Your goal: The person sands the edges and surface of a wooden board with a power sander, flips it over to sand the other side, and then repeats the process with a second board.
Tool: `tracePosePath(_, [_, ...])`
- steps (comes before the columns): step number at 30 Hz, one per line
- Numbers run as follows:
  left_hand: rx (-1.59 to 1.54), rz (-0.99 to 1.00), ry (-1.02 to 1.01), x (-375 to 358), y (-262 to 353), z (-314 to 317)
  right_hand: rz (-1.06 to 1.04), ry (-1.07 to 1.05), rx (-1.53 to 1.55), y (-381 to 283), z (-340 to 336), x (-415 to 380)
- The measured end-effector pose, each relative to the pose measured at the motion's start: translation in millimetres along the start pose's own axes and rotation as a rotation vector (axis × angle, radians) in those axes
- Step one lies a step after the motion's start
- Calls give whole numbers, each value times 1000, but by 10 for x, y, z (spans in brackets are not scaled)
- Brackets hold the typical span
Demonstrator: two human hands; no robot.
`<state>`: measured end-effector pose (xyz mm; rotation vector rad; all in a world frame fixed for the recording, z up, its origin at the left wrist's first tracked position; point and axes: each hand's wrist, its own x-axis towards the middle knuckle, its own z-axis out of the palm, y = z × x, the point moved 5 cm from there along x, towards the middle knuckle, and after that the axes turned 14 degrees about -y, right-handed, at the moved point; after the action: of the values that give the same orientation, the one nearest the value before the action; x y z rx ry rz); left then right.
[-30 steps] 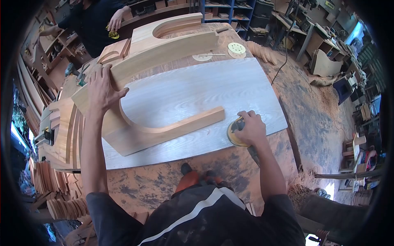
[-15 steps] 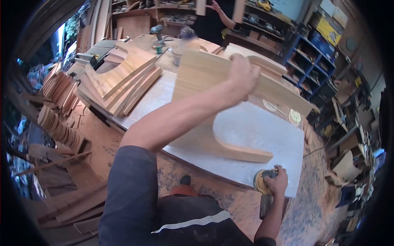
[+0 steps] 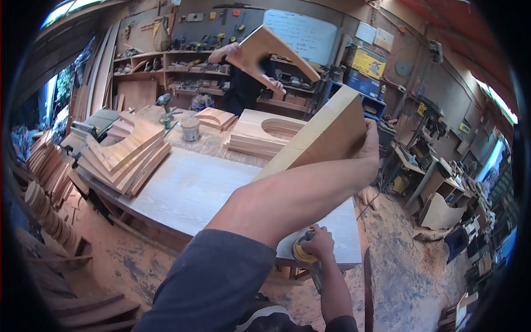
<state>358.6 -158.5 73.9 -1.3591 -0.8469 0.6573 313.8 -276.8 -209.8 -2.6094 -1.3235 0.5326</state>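
Observation:
My left hand (image 3: 371, 146) grips the far edge of a thick pale wooden board (image 3: 326, 133), raised on edge above the right part of the table; my forearm hides its lower part. My right hand (image 3: 321, 243) is wrapped over the top of a yellow and black orbital sander (image 3: 301, 250), which rests near the front right edge of the white-topped worktable (image 3: 193, 180). Across the table, another person holds up a wooden panel (image 3: 260, 41) with a curved cut-out.
Stacked cut-out panels (image 3: 130, 146) stand at the table's left end. More panels (image 3: 254, 130), a white tub (image 3: 190, 128) and a cordless drill (image 3: 164, 102) are farther back. Round wooden discs (image 3: 47, 207) are piled at left. Sawdust covers the floor.
My left hand has lifted and turned the U-shaped board up on edge, toward the right. My view has tilted up. The other person's panel now shows fully. My right hand stays on the sander.

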Motion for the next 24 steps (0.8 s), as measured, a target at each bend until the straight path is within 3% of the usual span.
tracePosePath(5, [160, -24, -113, 3, -55, -345, -28, -83, -11, 23, -18, -22])
tracePosePath(14, [124, 23, -18, -85, -39, -750, -83, -134, -9, 122, 94, 106])
tracePosePath(19, [6, 85, 130, -250, -112, -855, -89, -138, 1, 139, 52, 99])
tracePosePath(24, [-310, 151, 511, -782, -337, -621, -101, -93, 42, 177, 66, 98])
